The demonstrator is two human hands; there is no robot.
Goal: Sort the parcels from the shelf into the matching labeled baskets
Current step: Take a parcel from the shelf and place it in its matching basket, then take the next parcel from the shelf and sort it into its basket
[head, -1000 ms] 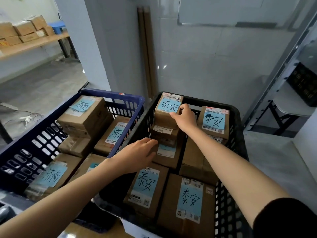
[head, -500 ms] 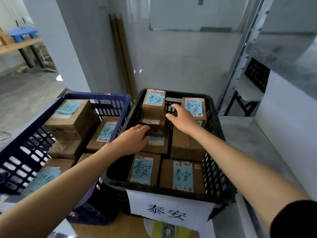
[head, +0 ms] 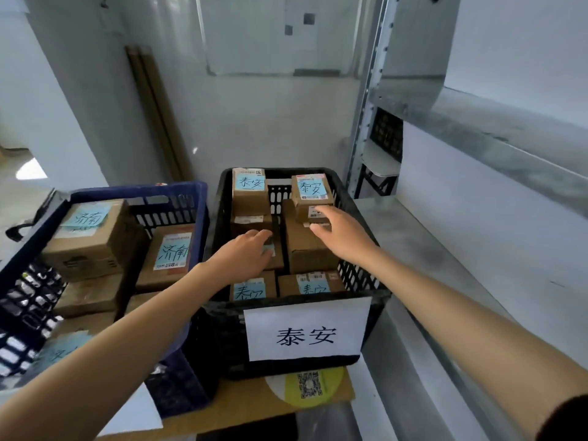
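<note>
A black basket [head: 222, 329] with a white label [head: 307, 329] reading 泰安 holds several brown parcels with blue 泰安 notes. My left hand [head: 245, 256] rests with relaxed fingers on a low parcel in the basket's middle and holds nothing. My right hand [head: 342, 233] reaches over a large plain box [head: 305, 253], fingertips touching the front of a small parcel [head: 310, 192] at the back right. Another tagged parcel [head: 249, 189] stands stacked at the back left. Left of it, a blue basket [head: 140, 189] holds parcels marked 济南 [head: 171, 256].
Both baskets stand on a wooden tabletop with a yellow QR sticker [head: 308, 386]. A grey metal shelf [head: 477, 249] runs along the right, its upright post [head: 366, 106] just behind the black basket. A white wall is behind.
My right hand has left the back-left parcel and moved right to the small back-right parcel. My view has pulled back and risen, so the basket's front label shows.
</note>
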